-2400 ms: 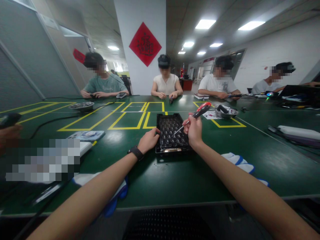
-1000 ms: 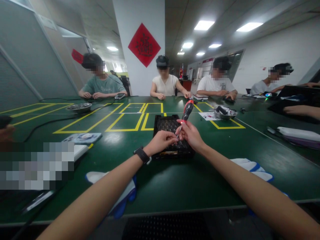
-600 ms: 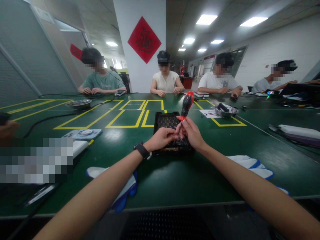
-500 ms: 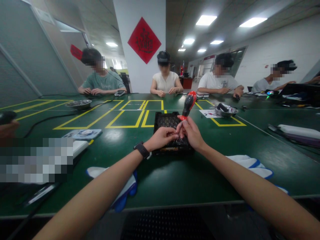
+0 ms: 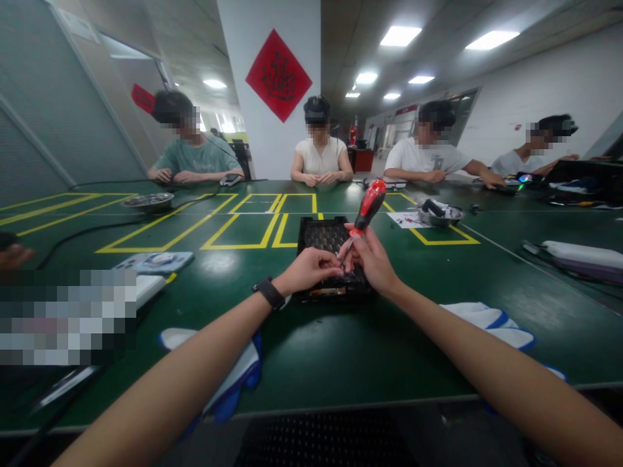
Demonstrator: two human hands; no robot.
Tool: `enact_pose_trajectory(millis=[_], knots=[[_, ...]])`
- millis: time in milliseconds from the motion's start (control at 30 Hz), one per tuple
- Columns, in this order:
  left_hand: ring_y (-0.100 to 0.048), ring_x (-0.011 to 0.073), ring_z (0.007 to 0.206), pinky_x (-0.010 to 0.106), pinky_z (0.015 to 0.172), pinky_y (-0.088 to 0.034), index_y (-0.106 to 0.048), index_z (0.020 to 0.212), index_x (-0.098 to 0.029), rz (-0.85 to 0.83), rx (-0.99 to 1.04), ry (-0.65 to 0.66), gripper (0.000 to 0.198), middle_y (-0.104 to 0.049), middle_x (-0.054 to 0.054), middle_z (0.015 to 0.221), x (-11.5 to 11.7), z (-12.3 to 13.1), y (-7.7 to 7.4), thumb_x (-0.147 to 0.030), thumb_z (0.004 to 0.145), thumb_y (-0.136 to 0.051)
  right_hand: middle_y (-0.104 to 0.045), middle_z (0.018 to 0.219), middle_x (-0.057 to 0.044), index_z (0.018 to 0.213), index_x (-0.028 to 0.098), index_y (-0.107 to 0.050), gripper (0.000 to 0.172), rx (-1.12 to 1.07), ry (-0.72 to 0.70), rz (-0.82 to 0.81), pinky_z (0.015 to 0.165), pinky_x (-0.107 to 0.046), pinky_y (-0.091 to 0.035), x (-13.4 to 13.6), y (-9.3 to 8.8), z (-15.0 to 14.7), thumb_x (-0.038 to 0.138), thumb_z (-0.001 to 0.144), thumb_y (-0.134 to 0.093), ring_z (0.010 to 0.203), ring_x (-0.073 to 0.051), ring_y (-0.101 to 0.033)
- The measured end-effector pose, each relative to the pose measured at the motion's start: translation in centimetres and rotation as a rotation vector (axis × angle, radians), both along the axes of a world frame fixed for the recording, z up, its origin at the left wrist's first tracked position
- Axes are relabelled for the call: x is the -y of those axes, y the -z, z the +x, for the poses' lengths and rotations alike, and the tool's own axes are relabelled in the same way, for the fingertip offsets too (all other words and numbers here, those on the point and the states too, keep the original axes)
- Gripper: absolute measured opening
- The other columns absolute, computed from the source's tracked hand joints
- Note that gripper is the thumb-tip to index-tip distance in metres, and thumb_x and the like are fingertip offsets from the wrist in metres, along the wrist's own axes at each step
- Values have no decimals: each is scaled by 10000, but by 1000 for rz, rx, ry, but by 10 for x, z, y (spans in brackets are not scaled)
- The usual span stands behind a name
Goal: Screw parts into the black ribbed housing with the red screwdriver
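Note:
My right hand (image 5: pixel 370 259) is closed around a red and black screwdriver (image 5: pixel 370 206), whose handle leans up and to the right. Its thin shaft points down to the fingertips of my left hand (image 5: pixel 315 268). Those left fingers are pinched together near the screwdriver's tip; whatever they hold is too small to make out. Both hands are over a black plastic case (image 5: pixel 318 235) with a dark, textured inside, lying on the green table (image 5: pixel 409 344). My forearms and hands hide part of the case's front and right side.
White and blue gloves (image 5: pixel 238 370) lie under my left forearm, with more gloves (image 5: pixel 487 318) beyond my right. Metal bowls (image 5: pixel 148 202) (image 5: pixel 450 217) stand left and right. A phone (image 5: pixel 160 261) lies at left; a purple and white object (image 5: pixel 584 259) is at right. Several people sit opposite.
The screwdriver handle has tilted further to the right, and its shaft shows more clearly between my hands. Across the table at right, a person's arm has stretched out to the right.

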State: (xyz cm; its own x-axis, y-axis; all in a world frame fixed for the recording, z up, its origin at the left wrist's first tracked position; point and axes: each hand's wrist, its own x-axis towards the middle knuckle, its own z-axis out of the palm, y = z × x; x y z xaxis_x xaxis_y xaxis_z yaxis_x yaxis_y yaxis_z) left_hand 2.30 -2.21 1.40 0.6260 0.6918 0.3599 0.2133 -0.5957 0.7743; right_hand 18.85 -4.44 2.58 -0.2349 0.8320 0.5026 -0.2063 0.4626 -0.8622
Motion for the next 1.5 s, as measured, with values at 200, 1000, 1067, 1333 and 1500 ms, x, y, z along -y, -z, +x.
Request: enact_pose_trajectory(millis=[200,1000,1067,1333,1500], knots=[[-592,137,738,245,687,-449,-632,868,-107,-4,-9,32,265,-664,61,809,0,0,-1,-348,771,-582,-584,653,44,1130,223,-417,382,-62,-18,-36,430,-197,-408,-4,3,2,470,840,-415,413,-65,-501],[-554,112,675,212,646,-410,-631,776,-111,114,-91,-73,282,-643,26,740,0,1,0,-389,732,-618,-586,676,28,1171,240,-382,379,-27,2,-2,458,-203,-406,-5,3,5,456,859,-400,444,-66,-488],[-559,115,668,214,646,-414,-637,760,-111,134,-92,-85,272,-647,30,726,-1,0,2,-381,732,-622,-597,703,23,1168,246,-379,373,-33,12,-2,466,-203,-409,-6,3,4,454,859,-403,453,-65,-494],[-601,138,782,229,741,-428,-674,899,-132,173,-94,18,251,-684,45,859,-3,-2,1,-299,834,-498,-607,700,18,1146,245,-389,367,-20,-11,-26,447,-203,-403,-6,4,4,477,861,-376,438,-68,-493],[-578,128,737,230,710,-429,-649,834,-123,144,-83,-63,284,-662,39,797,-1,0,0,-388,782,-561,-579,652,34,1133,247,-408,368,-19,-5,-16,426,-193,-382,-7,5,4,486,855,-384,411,-61,-465]])
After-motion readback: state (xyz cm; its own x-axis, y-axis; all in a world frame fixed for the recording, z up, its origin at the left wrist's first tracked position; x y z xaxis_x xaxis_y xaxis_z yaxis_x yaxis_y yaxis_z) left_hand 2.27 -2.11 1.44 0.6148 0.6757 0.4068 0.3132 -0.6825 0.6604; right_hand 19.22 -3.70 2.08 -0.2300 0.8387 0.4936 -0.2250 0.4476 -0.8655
